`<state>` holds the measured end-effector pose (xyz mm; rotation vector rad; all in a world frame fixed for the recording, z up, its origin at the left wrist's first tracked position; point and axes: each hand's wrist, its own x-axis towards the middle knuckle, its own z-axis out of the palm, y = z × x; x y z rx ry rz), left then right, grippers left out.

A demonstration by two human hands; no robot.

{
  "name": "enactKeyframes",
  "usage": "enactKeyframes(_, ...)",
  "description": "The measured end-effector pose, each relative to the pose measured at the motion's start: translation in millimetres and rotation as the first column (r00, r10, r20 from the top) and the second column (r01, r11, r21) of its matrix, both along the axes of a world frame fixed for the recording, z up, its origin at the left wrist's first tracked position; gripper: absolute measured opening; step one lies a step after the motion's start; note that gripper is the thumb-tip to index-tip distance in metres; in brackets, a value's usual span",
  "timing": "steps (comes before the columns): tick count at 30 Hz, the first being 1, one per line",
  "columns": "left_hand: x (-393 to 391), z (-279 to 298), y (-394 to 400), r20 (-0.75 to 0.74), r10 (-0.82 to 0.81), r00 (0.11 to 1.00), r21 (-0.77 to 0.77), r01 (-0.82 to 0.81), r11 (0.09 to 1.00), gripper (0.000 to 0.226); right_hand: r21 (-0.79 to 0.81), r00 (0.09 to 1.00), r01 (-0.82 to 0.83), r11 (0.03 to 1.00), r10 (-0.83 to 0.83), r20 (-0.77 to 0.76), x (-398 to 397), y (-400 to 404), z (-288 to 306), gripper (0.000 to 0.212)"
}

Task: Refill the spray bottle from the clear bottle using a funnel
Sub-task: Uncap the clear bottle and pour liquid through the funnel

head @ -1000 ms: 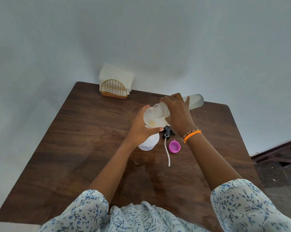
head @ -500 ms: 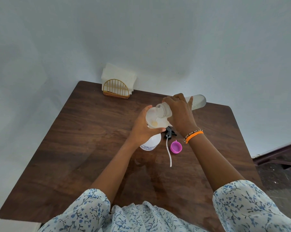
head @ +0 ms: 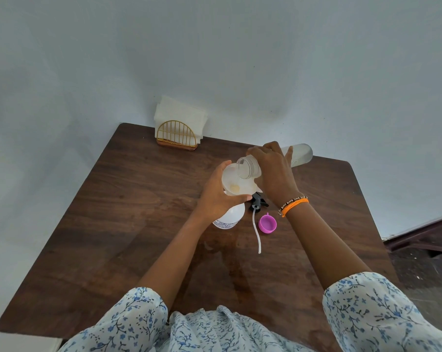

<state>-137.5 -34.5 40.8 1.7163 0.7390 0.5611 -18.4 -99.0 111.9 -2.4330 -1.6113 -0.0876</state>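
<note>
Both bottles (funnel (head: 236, 181) between) in hand

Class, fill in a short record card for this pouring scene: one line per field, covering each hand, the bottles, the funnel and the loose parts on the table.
left hand: grips the funnel rim
right hand: holds the clear bottle, tipped
clear bottle: mouth over the funnel
funnel: white, seated in the spray bottle
spray bottle: white, upright, head off
spray head: black, lies on the table, tube trailing
pink cap: open side up, beside the tube
napkin holder: far edge
</note>
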Motion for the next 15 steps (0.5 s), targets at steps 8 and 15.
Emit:
enactKeyframes(8, 0.3, -3.7, 0.7, 0.001, 0.003, 1.000, 0.002, -0.003, 1.000, 0.089, 0.003, 1.000, -0.001, 1.000, 0.001, 0.008, 0.2, 0.4, 0.1, 0.055)
enactKeyframes(15, 0.3, -5.4, 1.5, 0.007, 0.009, 1.000, 0.005, -0.009, 1.000, 0.089, 0.001, 1.000, -0.001, 1.000, 0.001, 0.014, 0.3, 0.2, 0.1, 0.055)
